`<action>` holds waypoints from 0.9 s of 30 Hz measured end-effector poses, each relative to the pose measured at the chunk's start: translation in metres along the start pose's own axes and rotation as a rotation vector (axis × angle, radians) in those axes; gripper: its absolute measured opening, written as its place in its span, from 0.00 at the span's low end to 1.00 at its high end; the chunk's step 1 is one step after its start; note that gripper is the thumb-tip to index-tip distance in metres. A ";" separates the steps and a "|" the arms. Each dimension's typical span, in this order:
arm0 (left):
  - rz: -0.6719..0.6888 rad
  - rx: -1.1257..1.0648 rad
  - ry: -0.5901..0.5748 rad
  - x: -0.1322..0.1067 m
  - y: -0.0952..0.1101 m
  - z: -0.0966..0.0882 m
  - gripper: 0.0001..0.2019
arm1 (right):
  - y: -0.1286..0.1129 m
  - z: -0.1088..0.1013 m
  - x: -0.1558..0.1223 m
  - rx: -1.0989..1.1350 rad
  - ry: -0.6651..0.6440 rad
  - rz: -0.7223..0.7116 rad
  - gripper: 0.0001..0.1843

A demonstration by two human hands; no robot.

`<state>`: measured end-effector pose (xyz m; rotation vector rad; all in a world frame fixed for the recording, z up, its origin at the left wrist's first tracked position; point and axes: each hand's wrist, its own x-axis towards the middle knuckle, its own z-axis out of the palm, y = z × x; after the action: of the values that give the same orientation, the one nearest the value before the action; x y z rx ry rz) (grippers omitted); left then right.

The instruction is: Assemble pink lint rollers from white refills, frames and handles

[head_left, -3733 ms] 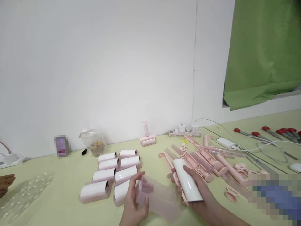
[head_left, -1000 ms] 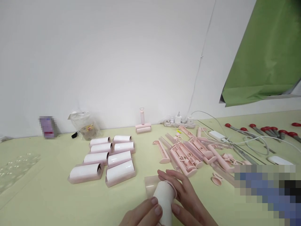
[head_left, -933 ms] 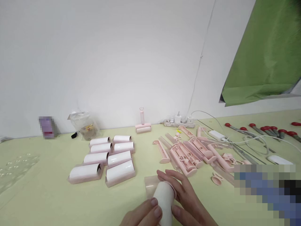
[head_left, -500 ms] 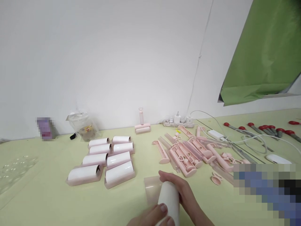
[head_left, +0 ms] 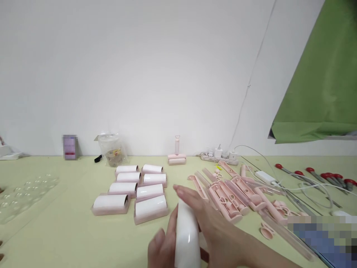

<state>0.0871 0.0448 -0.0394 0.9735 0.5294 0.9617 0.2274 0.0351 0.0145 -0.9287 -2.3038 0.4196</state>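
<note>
A white lint roller refill (head_left: 187, 238) is held between my two hands near the front of the table, its near end cut off by the bottom of the view. Its surface looks glossy. My left hand (head_left: 163, 245) is closed round its left side, with the thumb toward me. From the right, my right hand (head_left: 212, 227) presses along the roll, its fingers reaching over the far end. Several white refills in pinkish clear covers (head_left: 151, 208) lie in two columns ahead on the left. The fingers partly hide the held roll.
Pink roller frames (head_left: 223, 203), clear tubes and small heart-shaped pieces are heaped to the right. An assembled pink lint roller (head_left: 177, 160) stands by the wall. A power strip (head_left: 219, 159), cables, red-ended tools (head_left: 299, 174) and a plastic bag (head_left: 114, 150) are further back.
The clear curved sheet beside the roll no longer shows separately, and the roll now looks glossy. My right hand has moved over its right side and far end. The camera view has shifted left.
</note>
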 end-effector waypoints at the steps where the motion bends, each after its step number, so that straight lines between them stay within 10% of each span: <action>1: -0.002 -0.013 0.009 0.000 0.003 -0.001 0.30 | 0.000 0.001 0.005 -0.027 -0.069 -0.039 0.61; 5: -0.153 -0.108 0.074 0.007 0.013 -0.002 0.32 | 0.016 -0.007 0.018 -0.097 -0.156 0.051 0.62; 8: -0.269 -0.229 0.125 0.013 0.017 -0.002 0.32 | 0.050 -0.024 0.025 -0.339 0.087 0.338 0.29; 16: -0.018 -0.137 0.243 0.017 0.025 -0.008 0.34 | 0.148 -0.017 0.027 -0.688 0.188 0.683 0.17; 27: 0.185 -0.068 0.316 0.049 0.039 0.017 0.24 | 0.087 -0.035 0.018 -0.137 0.352 0.528 0.14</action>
<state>0.1070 0.0883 0.0042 0.8228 0.6734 1.3032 0.2841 0.1110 0.0063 -1.5518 -1.7695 0.2827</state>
